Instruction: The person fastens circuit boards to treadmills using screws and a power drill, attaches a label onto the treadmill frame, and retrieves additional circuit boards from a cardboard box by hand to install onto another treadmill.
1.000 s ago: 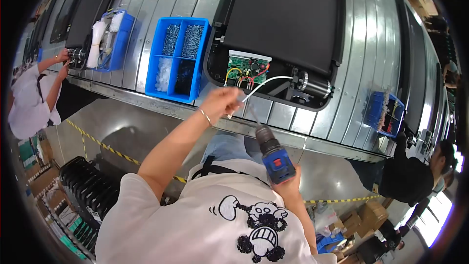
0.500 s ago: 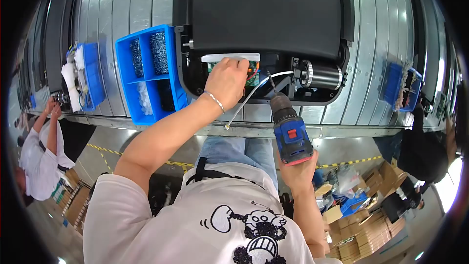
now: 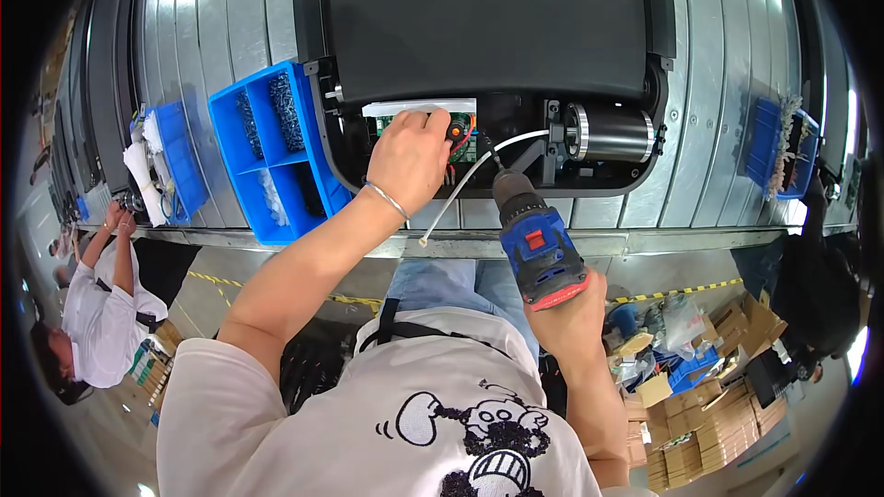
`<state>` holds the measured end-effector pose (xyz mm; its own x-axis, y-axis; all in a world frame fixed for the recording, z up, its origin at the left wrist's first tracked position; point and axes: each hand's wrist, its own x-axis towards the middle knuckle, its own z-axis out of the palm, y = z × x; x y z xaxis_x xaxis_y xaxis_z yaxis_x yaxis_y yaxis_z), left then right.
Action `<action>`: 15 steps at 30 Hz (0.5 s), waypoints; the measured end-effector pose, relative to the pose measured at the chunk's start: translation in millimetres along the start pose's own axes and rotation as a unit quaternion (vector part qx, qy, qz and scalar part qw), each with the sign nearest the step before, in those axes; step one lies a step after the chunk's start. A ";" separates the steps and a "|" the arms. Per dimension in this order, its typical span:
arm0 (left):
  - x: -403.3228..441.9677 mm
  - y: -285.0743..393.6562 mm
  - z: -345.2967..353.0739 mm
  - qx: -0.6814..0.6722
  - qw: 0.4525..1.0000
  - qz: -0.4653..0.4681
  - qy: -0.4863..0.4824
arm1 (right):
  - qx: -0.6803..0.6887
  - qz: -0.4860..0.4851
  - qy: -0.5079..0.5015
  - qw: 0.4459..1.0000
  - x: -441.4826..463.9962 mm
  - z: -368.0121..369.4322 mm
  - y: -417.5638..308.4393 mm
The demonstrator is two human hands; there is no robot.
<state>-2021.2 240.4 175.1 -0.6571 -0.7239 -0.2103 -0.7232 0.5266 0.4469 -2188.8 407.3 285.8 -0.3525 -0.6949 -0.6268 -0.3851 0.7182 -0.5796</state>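
My right hand grips a blue and black cordless drill by its handle. The drill's bit points away from me into a black machine housing, its tip just right of a green circuit board. My left hand is over the board, fingers bent and drawn together; whatever they hold is hidden. Red wires and an orange part show beside the fingertips. A white cable passes near the bit and hangs over the housing's front edge. To the right sits a cylindrical motor.
A blue divided bin with screws and white pieces stands left of the housing. Farther out are blue bins at the left and right. A dark belt lies beyond. Other people stand at both sides; cardboard boxes are behind right.
The drill has shifted left, bringing its bit closer to the circuit board and my left hand. My left hand stays over the board. The whole view has shifted slightly.
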 end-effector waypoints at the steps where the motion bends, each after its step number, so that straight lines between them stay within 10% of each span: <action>1: -0.6 1.4 1.0 0.003 1.000 -0.002 0.008 | -0.006 -0.007 -0.002 1.000 0.7 -0.7 -1.0; 15: 0.6 9.1 0.1 0.014 0.999 -0.034 0.011 | -0.082 -0.037 -0.005 0.996 10.1 -0.9 -28.2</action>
<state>-2028.2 244.9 178.9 -0.6020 -0.7675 -0.2202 -0.7717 0.4885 0.4072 -2182.2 380.0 296.3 -0.3092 -0.7443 -0.5920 -0.5447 0.6489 -0.5312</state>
